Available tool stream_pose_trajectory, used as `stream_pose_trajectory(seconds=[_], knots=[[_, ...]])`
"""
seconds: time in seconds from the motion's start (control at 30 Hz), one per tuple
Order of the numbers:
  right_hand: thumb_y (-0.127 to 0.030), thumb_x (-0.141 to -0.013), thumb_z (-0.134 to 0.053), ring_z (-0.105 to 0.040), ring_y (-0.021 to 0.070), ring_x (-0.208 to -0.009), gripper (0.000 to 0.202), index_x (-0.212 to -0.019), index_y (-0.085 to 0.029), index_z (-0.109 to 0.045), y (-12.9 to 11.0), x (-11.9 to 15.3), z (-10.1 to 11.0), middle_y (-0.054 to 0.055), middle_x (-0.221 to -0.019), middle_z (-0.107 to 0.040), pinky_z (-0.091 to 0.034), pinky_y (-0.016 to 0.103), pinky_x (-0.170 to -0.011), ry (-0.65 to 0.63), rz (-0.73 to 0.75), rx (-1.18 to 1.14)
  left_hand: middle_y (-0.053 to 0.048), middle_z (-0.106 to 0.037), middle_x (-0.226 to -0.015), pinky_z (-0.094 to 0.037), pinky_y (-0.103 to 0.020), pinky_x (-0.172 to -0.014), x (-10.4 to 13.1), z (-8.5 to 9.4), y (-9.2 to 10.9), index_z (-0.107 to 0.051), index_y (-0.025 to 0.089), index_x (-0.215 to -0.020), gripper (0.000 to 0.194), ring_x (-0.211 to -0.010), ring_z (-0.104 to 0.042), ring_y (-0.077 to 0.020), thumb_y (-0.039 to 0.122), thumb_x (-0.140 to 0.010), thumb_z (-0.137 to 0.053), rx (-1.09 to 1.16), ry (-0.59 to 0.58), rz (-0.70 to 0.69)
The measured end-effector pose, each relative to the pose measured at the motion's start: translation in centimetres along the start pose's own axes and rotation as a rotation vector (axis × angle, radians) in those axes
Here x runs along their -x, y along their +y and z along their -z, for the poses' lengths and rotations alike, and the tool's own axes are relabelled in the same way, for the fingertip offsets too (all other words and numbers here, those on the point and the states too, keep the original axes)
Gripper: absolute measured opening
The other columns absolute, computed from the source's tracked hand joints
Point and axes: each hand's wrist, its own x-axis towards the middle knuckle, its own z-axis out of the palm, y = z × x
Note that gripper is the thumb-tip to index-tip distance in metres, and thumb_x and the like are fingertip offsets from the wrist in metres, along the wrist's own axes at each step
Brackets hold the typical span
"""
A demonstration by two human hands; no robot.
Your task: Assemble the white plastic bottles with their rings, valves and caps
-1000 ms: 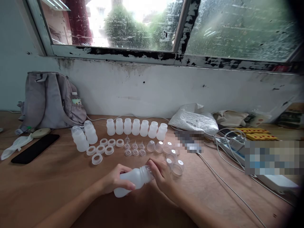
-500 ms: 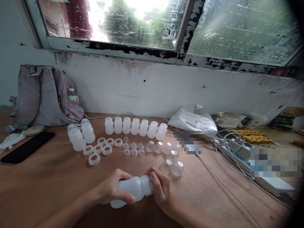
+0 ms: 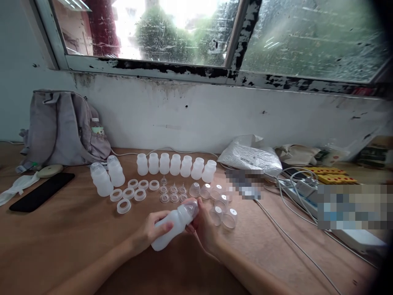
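My left hand (image 3: 156,229) is wrapped round the body of a white bottle (image 3: 172,228), tilted up to the right. My right hand (image 3: 204,225) grips its upper end, where a clear dome cap (image 3: 192,207) covers the top. Behind the hands lie several white rings (image 3: 123,206), several clear nipples (image 3: 173,198) and several clear dome caps (image 3: 229,218). A row of open white bottles (image 3: 175,165) stands farther back. Two capped bottles (image 3: 102,180) stand at the left.
A grey backpack (image 3: 64,127) leans on the wall at the left, with a black case (image 3: 43,192) before it. A silver bag (image 3: 251,153), cables and a white power strip (image 3: 353,239) lie at the right.
The bottle in my hands has risen and tilted upward. My right hand has moved up, and the clear cap on the bottle's top now shows. The view has shifted slightly.
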Motion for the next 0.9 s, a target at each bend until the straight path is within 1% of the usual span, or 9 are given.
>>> stream_pose_trajectory(seconds=[0.1, 0.2, 0.37, 0.53, 0.63, 0.7, 0.8, 0.83, 0.9], knots=[[-0.054, -0.084, -0.030, -0.032, 0.0047, -0.036, 0.037, -0.089, -0.021, -0.046, 0.2, -0.1, 0.1, -0.006, -0.059, -0.041, -0.025, 0.020, -0.039, -0.037, 0.011, -0.034, -0.008, -0.056, -0.100, -0.041, -0.028, -0.077, -0.2, -0.1, -0.3, -0.046, 0.015, -0.117, 0.050, -0.089, -0.052, -0.0208, 0.047, -0.079, -0.047, -0.061, 0.152, -0.173], [-0.046, -0.084, -0.041, -0.036, 0.0041, -0.039, 0.027, -0.094, -0.021, -0.047, 0.0, 0.2, -0.1, -0.005, -0.064, -0.042, -0.026, 0.019, -0.039, -0.086, 0.040, 0.113, -0.008, -0.052, -0.109, -0.036, -0.031, -0.087, -0.4, 0.4, -1.0, -0.040, 0.017, -0.119, 0.045, -0.100, -0.047, -0.0215, 0.042, -0.082, -0.045, -0.126, 0.233, -0.227], [-0.041, -0.082, -0.046, -0.036, 0.0037, -0.042, 0.022, -0.091, -0.021, -0.047, -0.4, 0.7, -0.8, -0.006, -0.065, -0.041, -0.027, 0.018, -0.040, -0.111, 0.055, 0.274, -0.008, -0.051, -0.107, -0.037, -0.034, -0.087, -0.7, 1.6, -2.0, -0.037, 0.019, -0.116, 0.042, -0.098, -0.047, -0.0205, 0.041, -0.081, -0.046, -0.309, 0.269, -0.148], [-0.041, -0.082, -0.047, -0.035, 0.0039, -0.041, 0.022, -0.089, -0.020, -0.047, -0.1, 0.4, -0.6, -0.007, -0.061, -0.040, -0.027, 0.017, -0.038, -0.079, 0.101, 0.374, -0.006, -0.055, -0.098, -0.042, -0.033, -0.077, -1.1, 2.0, -1.9, -0.040, 0.019, -0.112, 0.047, -0.090, -0.051, -0.0205, 0.043, -0.075, -0.055, -0.383, 0.204, -0.068], [-0.038, -0.082, -0.048, -0.035, 0.0036, -0.041, 0.021, -0.091, -0.019, -0.047, 0.0, 0.2, -0.4, -0.007, -0.059, -0.039, -0.027, 0.016, -0.037, -0.094, 0.140, 0.415, -0.005, -0.056, -0.096, -0.043, -0.032, -0.076, -1.1, 2.0, -1.6, -0.045, 0.019, -0.108, 0.042, -0.089, -0.052, -0.0198, 0.043, -0.074, -0.056, -0.445, 0.216, -0.100], [-0.037, -0.081, -0.049, -0.035, 0.0034, -0.041, 0.021, -0.091, -0.019, -0.047, 0.1, 0.2, -0.3, -0.007, -0.060, -0.040, -0.027, 0.016, -0.037, -0.097, 0.155, 0.429, -0.007, -0.054, -0.103, -0.043, -0.033, -0.078, -1.0, 1.9, -1.4, -0.046, 0.019, -0.106, 0.044, -0.092, -0.052, -0.0207, 0.042, -0.072, -0.058, -0.499, 0.255, -0.144], [-0.037, -0.081, -0.050, -0.035, 0.0036, -0.041, 0.021, -0.090, -0.019, -0.047, 0.2, 0.2, -0.3, -0.007, -0.060, -0.040, -0.028, 0.016, -0.036, -0.090, 0.161, 0.444, -0.010, -0.046, -0.118, -0.041, -0.034, -0.086, -0.8, 1.9, -0.6, -0.035, 0.021, -0.119, 0.059, -0.103, -0.048, -0.0227, 0.039, -0.070, -0.062, -0.501, 0.337, -0.221], [-0.037, -0.081, -0.050, -0.035, 0.0037, -0.041, 0.020, -0.089, -0.019, -0.048, 0.2, 0.2, -0.3, -0.007, -0.060, -0.041, -0.028, 0.016, -0.036, -0.087, 0.164, 0.448, -0.010, -0.044, -0.122, -0.039, -0.035, -0.088, -0.7, 1.9, -0.1, -0.032, 0.022, -0.122, 0.060, -0.107, -0.046, -0.0228, 0.039, -0.072, -0.060, -0.486, 0.378, -0.248], [-0.037, -0.081, -0.050, -0.036, 0.0038, -0.041, 0.020, -0.088, -0.018, -0.048, 0.3, 0.2, -0.2, -0.007, -0.060, -0.041, -0.028, 0.016, -0.036, -0.085, 0.173, 0.455, -0.009, -0.042, -0.124, -0.037, -0.034, -0.091, -0.7, 2.1, 1.2, -0.033, 0.023, -0.122, 0.049, -0.111, -0.043, -0.0220, 0.038, -0.079, -0.051, -0.475, 0.457, -0.305]])
